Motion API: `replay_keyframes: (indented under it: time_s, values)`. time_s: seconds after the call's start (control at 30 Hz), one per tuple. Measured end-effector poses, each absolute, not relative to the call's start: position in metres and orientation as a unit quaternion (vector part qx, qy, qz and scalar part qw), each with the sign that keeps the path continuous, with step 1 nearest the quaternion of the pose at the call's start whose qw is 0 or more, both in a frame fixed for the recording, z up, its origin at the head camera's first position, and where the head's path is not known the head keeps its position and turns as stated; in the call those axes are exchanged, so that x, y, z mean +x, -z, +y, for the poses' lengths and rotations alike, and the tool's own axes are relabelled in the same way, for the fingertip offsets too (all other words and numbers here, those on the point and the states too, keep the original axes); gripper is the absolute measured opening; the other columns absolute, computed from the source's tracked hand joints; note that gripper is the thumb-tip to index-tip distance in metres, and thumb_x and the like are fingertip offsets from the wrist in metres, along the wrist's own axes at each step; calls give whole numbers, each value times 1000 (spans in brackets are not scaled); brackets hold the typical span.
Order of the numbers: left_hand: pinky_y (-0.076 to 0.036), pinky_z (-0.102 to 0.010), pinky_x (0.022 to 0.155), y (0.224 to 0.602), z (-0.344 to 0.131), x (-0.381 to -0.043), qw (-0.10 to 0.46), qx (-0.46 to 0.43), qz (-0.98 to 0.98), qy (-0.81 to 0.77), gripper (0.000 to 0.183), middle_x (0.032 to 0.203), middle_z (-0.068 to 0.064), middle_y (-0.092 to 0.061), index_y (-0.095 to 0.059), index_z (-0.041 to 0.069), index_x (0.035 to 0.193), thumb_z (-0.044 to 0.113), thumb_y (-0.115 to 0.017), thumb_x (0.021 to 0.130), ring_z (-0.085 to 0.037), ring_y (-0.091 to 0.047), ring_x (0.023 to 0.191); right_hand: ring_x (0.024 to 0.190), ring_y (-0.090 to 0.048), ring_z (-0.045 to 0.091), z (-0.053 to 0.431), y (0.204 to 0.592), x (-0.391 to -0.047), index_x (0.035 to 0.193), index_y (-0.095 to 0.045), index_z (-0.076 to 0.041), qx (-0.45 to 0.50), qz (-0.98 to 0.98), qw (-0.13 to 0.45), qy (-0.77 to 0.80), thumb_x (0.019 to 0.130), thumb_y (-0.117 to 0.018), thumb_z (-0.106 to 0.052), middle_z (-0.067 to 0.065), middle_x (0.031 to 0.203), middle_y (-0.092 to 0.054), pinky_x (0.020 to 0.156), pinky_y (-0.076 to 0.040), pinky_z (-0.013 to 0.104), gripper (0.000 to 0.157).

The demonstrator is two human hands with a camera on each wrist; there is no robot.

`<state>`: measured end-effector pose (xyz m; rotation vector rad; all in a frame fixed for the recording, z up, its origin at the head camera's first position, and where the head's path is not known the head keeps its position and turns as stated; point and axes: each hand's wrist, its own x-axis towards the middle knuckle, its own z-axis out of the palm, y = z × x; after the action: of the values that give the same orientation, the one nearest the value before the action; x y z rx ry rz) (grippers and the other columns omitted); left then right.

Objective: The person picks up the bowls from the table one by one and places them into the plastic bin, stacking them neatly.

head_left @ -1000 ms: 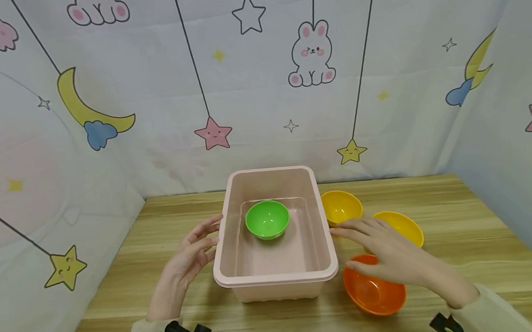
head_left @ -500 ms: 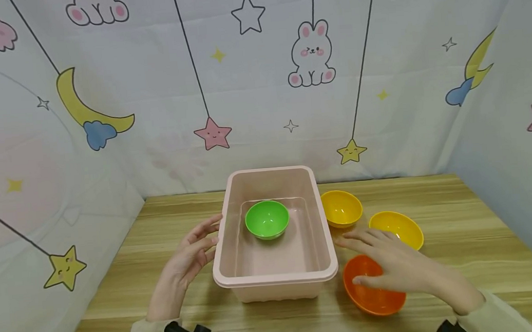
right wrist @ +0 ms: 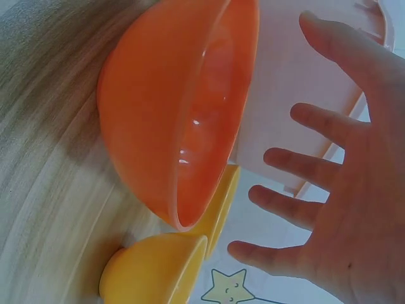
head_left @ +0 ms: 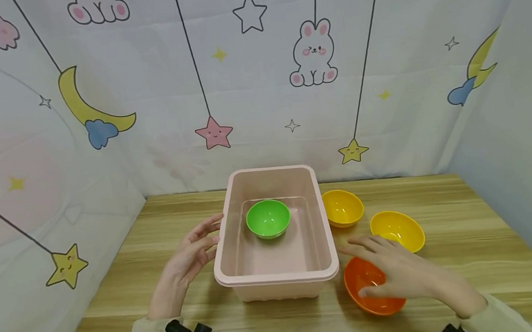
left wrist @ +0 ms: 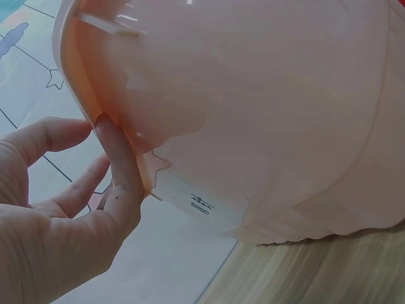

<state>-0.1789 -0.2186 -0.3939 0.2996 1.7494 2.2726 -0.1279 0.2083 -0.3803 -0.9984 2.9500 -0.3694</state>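
Note:
My left hand (head_left: 193,256) is at the left side of a pale pink plastic tub (head_left: 274,278), thumb and fingertips touching the outside of its rim. The left wrist view shows one digit's tip under the overhanging lip of the tub (left wrist: 266,114). Inside the tub sits a green bowl (head_left: 268,219), upright. My right hand (head_left: 393,267) hovers over an orange bowl (head_left: 373,302) with its fingers spread, holding nothing. In the right wrist view these fingers stand apart from the rim of the orange bowl (right wrist: 145,107).
Right of the tub stand two yellow bowls, one farther back (head_left: 343,208) and one nearer (head_left: 402,228). All rest on a wooden table (head_left: 185,207). A white printed cloth (head_left: 261,94) hangs behind and along both sides.
My right hand has drawn back from the tub's right rim, toward me and rightward, over the orange bowl. My left hand has stayed at the tub's left side.

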Motion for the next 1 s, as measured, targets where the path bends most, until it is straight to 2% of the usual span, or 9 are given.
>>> replay_keyframes:
  time_s: [0.23, 0.5, 1.0]
  values:
    - [-54, -25, 86, 393, -218, -178, 126, 97, 602, -783, 45, 118, 5, -54, -51, 17, 135, 0, -51, 94, -7, -61, 103, 132, -41, 30, 210, 383, -126, 144, -39, -40, -310, 942, 26, 124, 73, -74, -58, 1, 148, -40, 98, -40, 63, 81]
    - [-54, -25, 85, 394, -219, -179, 126, 96, 601, -784, 44, 118, 6, -54, -53, 19, 133, -1, -49, 94, -7, -61, 102, 133, -39, 42, 213, 384, -124, 144, -42, -33, -316, 938, 46, 132, 71, -72, -64, 9, 149, -40, 95, -40, 68, 84]
    - [-54, -25, 86, 394, -218, -179, 127, 93, 601, -783, 43, 118, 5, -54, -54, 21, 131, -1, -50, 94, -7, -61, 102, 134, -37, 45, 214, 389, -124, 143, -44, -30, -310, 941, 57, 123, 70, -76, -58, 14, 148, -41, 92, -40, 69, 84]
